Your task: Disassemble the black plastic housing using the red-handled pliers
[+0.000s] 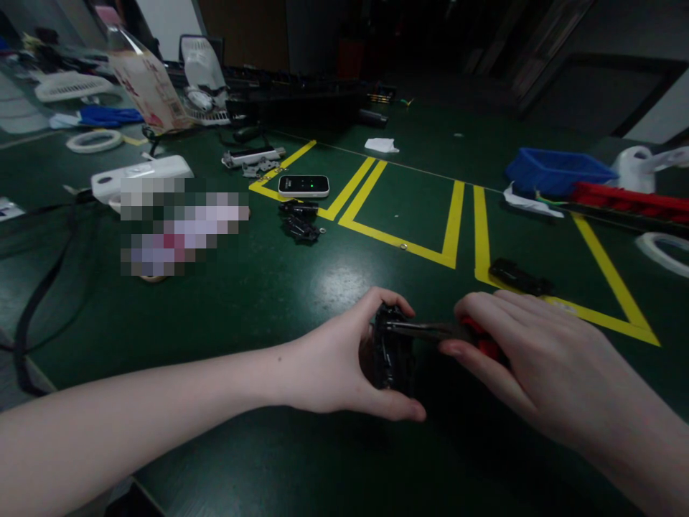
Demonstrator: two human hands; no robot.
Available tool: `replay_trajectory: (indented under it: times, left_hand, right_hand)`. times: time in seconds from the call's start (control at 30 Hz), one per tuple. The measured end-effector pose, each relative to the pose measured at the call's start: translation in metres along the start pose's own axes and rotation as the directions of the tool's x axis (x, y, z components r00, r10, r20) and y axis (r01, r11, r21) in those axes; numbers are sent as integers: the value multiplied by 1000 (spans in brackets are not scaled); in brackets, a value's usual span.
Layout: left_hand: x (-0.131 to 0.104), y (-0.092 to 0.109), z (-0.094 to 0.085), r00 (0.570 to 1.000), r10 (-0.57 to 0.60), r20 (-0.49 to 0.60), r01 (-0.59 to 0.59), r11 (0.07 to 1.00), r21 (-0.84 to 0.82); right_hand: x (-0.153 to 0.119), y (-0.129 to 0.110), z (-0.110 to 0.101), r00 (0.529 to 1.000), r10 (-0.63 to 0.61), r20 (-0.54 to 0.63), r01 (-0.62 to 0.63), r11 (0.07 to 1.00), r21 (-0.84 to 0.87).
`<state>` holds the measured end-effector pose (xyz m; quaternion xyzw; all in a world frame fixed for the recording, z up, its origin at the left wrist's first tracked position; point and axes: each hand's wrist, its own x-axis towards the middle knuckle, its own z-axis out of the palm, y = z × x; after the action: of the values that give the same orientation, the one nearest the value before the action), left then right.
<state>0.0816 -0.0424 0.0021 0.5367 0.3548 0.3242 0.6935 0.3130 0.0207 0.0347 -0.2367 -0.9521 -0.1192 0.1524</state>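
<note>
My left hand point(344, 366) is closed around a dark black plastic part point(395, 359), thumb below and fingers above. In my right hand point(522, 352) is a pair of long-nose pliers point(430, 330) with red handles, mostly covered by my fingers. The metal jaws point left and their tip touches the upper portion of the black part; whether they grip anything there I cannot tell. Beyond my right hand, another black part point(519, 276) lies by the yellow tape. Several small black pieces point(300, 226) sit farther off, left of centre.
Yellow tape point(398, 240) marks boxes on the green table point(242, 316). A white-rimmed device point(303, 187), a blurred-out phone-like object point(188, 233) and a white appliance point(143, 176) lie left. A blue bin point(557, 172), red rack point(635, 201) and tape roll point(667, 251) are right. A bottle point(145, 79) stands back left.
</note>
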Motion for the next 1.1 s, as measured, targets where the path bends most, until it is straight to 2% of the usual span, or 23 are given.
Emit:
replay_trajectory:
  times: [0.2, 0.4, 0.73, 1.1]
  left_hand:
    - [0, 2, 0, 1000, -20, 8, 20, 1000, -2]
    - [0, -1, -1, 1000, -11, -4, 11, 996, 84]
    - [1, 1, 0, 999, -36, 3, 36, 999, 5]
    - [0, 1, 0, 1000, -20, -4, 20, 995, 100]
  right_hand:
    - [0, -2, 2, 1000, -7, -4, 7, 1000, 0]
    - [1, -6, 4, 1000, 2, 11, -3, 999, 52]
    - [0, 2, 0, 1000, 1, -8, -1, 999, 48]
    - [-1, -5, 6, 999, 45, 23, -48, 990, 136]
